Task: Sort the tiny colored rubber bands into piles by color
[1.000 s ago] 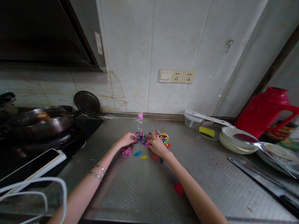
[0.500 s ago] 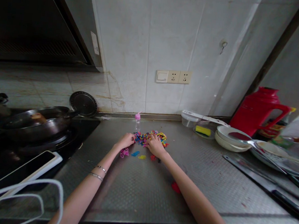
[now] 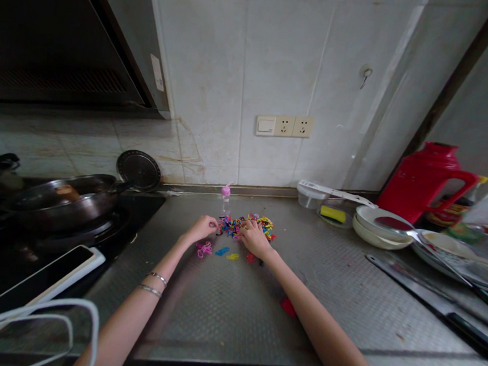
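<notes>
A heap of small multicoloured bands point(image 3: 232, 227) lies on the metal counter point(image 3: 215, 311). My left hand point(image 3: 204, 227) is at the heap's left edge, fingertips pinched together; what they hold, if anything, is too small to name. My right hand point(image 3: 253, 236) rests on the heap's middle with bent fingers, and its fingertips are partly lost among the bands. Nearer to me lie small separate groups: pink point(image 3: 204, 249), blue point(image 3: 222, 251), yellow point(image 3: 233, 256) and red point(image 3: 250, 257). Behind the heap stands a small clear bottle with a pink top point(image 3: 226, 192).
At left are a pan point(image 3: 71, 205) on the stove, a phone point(image 3: 38, 284) and a white cable or rack point(image 3: 88, 306). A red object point(image 3: 288, 306) lies by my right forearm. Bowls point(image 3: 380, 235), a yellow sponge point(image 3: 333, 215), a red flask point(image 3: 419, 181) and long utensils point(image 3: 409, 294) are at right.
My left hand has shifted slightly left, a little away from the heap. My right hand stays on the heap, its fingers barely moved. The view has shifted slightly.
</notes>
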Tool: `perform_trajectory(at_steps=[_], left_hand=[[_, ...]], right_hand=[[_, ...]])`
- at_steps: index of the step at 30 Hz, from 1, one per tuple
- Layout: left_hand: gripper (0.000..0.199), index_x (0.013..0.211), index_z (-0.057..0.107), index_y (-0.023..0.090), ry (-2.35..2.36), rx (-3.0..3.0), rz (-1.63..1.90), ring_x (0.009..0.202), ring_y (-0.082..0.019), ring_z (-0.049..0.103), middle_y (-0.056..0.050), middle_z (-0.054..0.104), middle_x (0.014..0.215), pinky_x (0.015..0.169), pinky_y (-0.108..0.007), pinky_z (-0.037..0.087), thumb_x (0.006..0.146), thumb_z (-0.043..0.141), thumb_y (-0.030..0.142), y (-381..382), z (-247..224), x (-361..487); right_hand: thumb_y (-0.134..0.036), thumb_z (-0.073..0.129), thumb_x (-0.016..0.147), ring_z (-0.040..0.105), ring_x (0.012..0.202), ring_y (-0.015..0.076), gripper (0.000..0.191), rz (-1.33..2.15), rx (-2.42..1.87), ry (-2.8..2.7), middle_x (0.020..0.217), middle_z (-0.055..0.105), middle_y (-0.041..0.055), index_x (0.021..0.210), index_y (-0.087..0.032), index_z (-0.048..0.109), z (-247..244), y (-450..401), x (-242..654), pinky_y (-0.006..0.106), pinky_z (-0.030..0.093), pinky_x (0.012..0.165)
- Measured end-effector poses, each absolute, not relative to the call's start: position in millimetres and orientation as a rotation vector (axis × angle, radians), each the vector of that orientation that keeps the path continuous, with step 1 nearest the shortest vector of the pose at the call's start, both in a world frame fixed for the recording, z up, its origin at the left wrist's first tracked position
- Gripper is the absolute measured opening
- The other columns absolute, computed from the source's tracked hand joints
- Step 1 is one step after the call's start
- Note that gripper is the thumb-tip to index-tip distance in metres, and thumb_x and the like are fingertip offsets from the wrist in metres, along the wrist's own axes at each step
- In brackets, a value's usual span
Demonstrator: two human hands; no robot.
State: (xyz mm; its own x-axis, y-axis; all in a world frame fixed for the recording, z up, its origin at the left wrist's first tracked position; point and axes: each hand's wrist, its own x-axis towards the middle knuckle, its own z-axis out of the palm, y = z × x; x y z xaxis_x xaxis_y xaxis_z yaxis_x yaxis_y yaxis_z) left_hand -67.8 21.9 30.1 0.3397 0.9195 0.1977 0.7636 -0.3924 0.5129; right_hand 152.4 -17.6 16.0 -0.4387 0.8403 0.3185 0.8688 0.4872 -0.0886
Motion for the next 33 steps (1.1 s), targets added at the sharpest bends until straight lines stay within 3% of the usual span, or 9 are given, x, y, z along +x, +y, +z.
perform_trajectory(at_steps=[14,20,24,33], left_hand=[[0.03,0.078,0.065,0.011,1.366,2.136,0.518,0.049,-0.01,0.048,-0.002,0.058,0.056,0.047,-0.019,0.03,0.065,0.055,0.036,-7.4,20.1,-97.5],[0.036,0.082,0.062,0.011,1.426,1.941,0.834,0.049,-0.01,0.046,-0.001,0.056,0.057,0.049,-0.02,0.033,0.07,0.05,0.042,-8.5,27.4,-104.7],[0.041,0.077,0.062,0.012,1.565,1.884,1.048,0.047,-0.01,0.043,0.003,0.046,0.047,0.05,-0.021,0.032,0.074,0.043,0.048,-7.4,33.9,-111.9],[0.042,0.078,0.062,0.011,1.57,1.879,1.106,0.047,-0.011,0.043,0.003,0.044,0.045,0.048,-0.021,0.031,0.074,0.042,0.048,-4.4,29.1,-116.6]], right_hand=[[-0.027,0.039,0.085,0.036,0.107,0.0235,0.024,-0.124,-1.401,-2.413,0.111,0.047,0.0101,0.096,-0.02,0.059,15.0,-18.2,152.0,0.039,0.03,0.088],[-0.029,0.04,0.085,0.036,0.107,0.0236,0.023,-0.128,-1.361,-2.408,0.108,0.048,0.0099,0.095,-0.02,0.06,17.5,-20.3,148.3,0.038,0.03,0.088],[-0.028,0.04,0.085,0.037,0.104,0.0224,0.023,-0.105,-1.311,-2.447,0.109,0.046,0.01,0.095,-0.02,0.06,23.5,-21.6,138.2,0.037,0.031,0.087],[-0.028,0.044,0.084,0.036,0.104,0.0219,0.02,-0.092,-1.136,-2.538,0.108,0.047,0.0083,0.094,-0.021,0.06,39.2,-25.4,86.1,0.037,0.034,0.086]])
